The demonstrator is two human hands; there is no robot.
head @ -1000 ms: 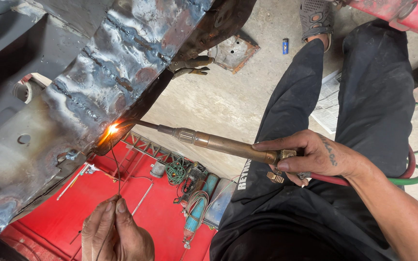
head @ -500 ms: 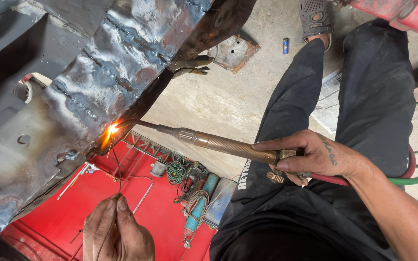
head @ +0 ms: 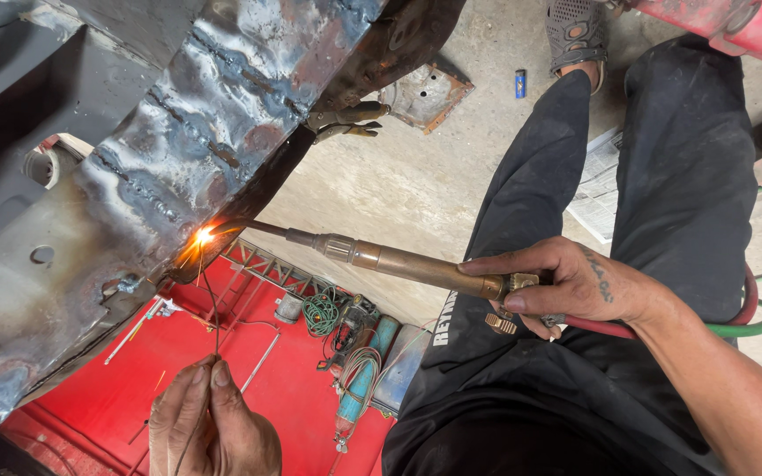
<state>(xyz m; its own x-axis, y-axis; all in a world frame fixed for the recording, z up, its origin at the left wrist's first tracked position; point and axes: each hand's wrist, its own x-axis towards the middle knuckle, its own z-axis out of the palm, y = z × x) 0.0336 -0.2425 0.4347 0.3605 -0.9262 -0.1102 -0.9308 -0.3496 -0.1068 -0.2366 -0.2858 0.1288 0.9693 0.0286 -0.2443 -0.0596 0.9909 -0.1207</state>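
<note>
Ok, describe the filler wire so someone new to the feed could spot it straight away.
Start at the big scorched steel panel at upper left and find the orange flame at its lower edge. The filler wire drops from that glow to the left hand. Unlike the thick brass torch in the right hand, it is hair-thin and dark.

Head camera looks steeply down, close above the hands.

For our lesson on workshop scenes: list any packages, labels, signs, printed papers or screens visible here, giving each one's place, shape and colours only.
Printed paper sheet: flat on the concrete floor beside the person's dark trousers, rectangular, white with grey print.
White lettering: on the dark trousers under the brass torch, a short vertical strip.
No screens or signs.
</note>
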